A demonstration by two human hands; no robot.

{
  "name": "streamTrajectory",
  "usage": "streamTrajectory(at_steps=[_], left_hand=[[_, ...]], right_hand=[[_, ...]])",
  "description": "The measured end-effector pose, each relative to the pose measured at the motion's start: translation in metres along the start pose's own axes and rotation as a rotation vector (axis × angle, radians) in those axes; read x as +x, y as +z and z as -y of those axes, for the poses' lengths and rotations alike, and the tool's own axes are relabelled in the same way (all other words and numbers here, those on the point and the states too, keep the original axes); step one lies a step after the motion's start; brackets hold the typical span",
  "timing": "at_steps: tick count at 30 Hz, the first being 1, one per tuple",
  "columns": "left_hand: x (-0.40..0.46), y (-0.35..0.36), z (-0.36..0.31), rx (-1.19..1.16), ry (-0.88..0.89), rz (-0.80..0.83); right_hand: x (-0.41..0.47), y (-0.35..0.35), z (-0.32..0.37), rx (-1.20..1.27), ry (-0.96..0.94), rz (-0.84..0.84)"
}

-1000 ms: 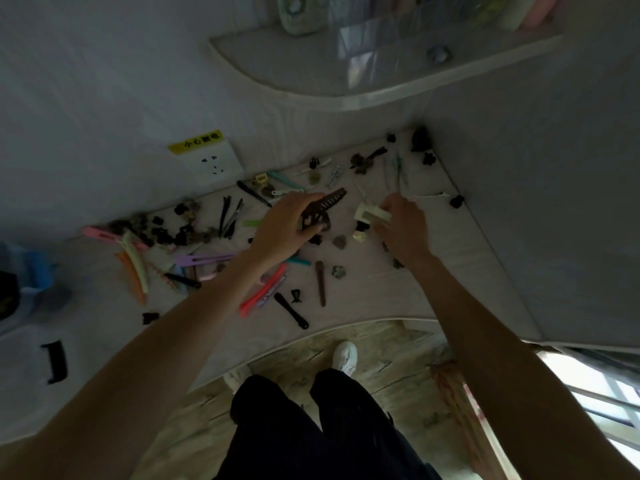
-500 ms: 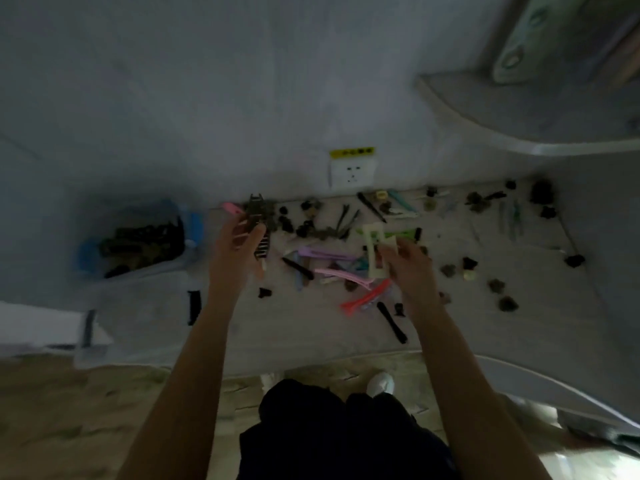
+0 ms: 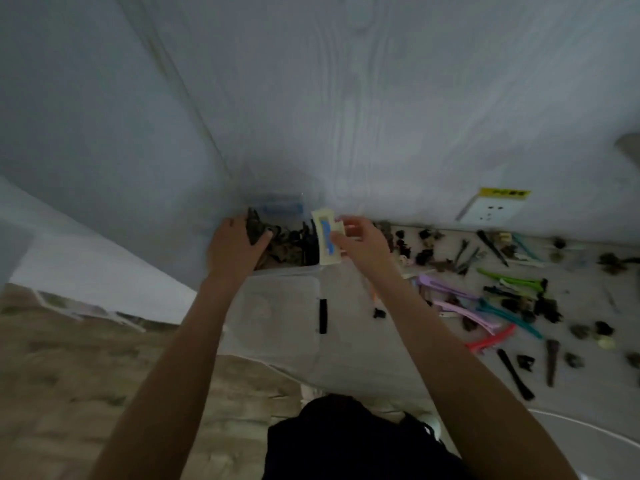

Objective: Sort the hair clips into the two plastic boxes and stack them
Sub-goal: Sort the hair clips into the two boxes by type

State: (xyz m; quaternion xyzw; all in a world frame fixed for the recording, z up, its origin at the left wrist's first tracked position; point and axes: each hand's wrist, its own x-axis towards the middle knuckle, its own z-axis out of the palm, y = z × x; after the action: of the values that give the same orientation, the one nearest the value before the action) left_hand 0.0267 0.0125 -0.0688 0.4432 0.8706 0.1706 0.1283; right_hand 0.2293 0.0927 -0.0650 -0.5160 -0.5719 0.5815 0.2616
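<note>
Pale tabletop [image 3: 346,348] meets a grey wall. On it, beneath both sets of fingers, sits a clear plastic box [image 3: 294,268] full of dark clips. Loose hair clips [image 3: 485,306] lie scattered well right of the fingers. Left hand [image 3: 235,247] curls its fingers round a dark claw clip [image 3: 254,228] over the box; right hand [image 3: 363,244] pinches a cream rectangular clip [image 3: 327,242] just beside it.

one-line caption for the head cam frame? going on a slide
Left hand lowers a dark claw clip into the plastic box; right hand holds a cream clip above it.
</note>
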Motion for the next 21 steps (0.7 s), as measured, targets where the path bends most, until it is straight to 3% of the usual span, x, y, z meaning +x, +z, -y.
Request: streamTrajectory(at_steps=[3,9,13,21], left_hand=[[-0.007,-0.006,0.012,0.040,0.068,-0.036],[-0.019,-0.010,0.030,0.044,0.151,0.077],[-0.017,-0.012,0.036,0.013,0.304,0.166],[0.002,-0.006,0.026,0.120,0.487,0.381]], right_hand=[[0.008,0.031,0.019,-0.211,-0.122,0.033],[0.035,0.074,0.041,-0.732,-0.556,0.043],[0.059,0.079,0.036,-1.006,-0.600,0.239],[0.057,0.060,0.014,-1.065,-0.621,0.161]])
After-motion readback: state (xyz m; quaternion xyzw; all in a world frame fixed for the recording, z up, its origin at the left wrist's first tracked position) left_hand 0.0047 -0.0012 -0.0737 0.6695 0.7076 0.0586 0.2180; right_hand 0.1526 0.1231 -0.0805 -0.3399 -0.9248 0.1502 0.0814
